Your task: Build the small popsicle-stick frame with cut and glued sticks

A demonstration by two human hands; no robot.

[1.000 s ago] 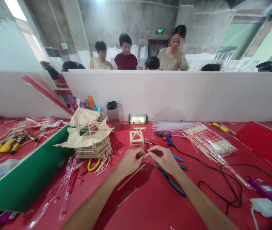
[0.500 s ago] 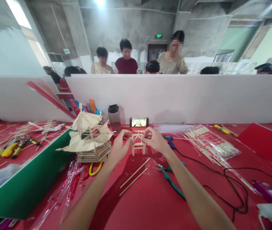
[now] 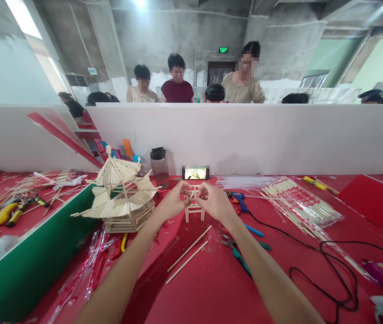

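A small upright frame of thin wooden sticks (image 3: 195, 209) stands on the red table straight ahead. My left hand (image 3: 175, 199) is closed in a pinch at the frame's upper left part. From the other side my right hand (image 3: 212, 199) pinches its upper right part, and the fingertips of both hands nearly meet in front of it. The fingers partly hide the frame's top and any small piece between them. Two loose wooden sticks (image 3: 187, 258) lie in front of the frame.
To the left sits a stick pavilion model (image 3: 127, 207) beside a green board (image 3: 42, 265). Pliers (image 3: 240, 258), a blue glue gun (image 3: 240, 201) and its black cable lie right. A bottle (image 3: 159, 168) and phone (image 3: 195, 173) stand by the white partition (image 3: 245, 139). People stand beyond.
Both hands have moved inward, and their fingertips are now close together over the frame's upper part. The view has shifted slightly. The stick frame stays in place.
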